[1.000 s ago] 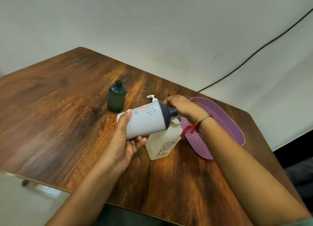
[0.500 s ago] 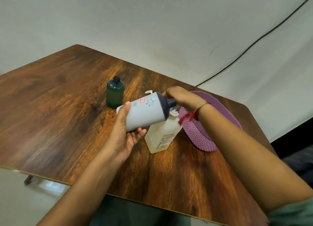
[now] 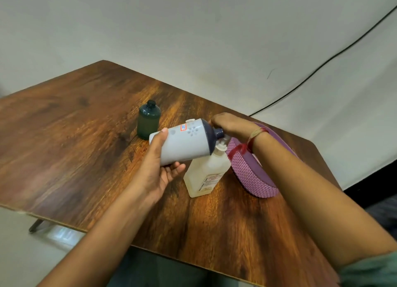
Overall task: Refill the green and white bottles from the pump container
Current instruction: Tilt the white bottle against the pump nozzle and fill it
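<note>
My left hand (image 3: 160,170) grips the white bottle (image 3: 184,141) by its base and holds it tilted, its dark blue neck pointing right. The neck sits right over the pump head of the pale pump container (image 3: 206,175), which stands upright on the table. My right hand (image 3: 231,125) curls over the bottle's neck and the pump head, hiding the spout. The uncapped green bottle (image 3: 148,120) stands upright on the table behind the white one, untouched.
A purple woven basket (image 3: 251,175) lies just right of the pump container, under my right wrist. The wooden table (image 3: 64,147) stretches bare to the left; its near edge runs below my forearms. A black cable (image 3: 322,65) crosses the white backdrop.
The view has shifted a little. Both hands keep the same hold, with the white bottle still tilted over the pump head.
</note>
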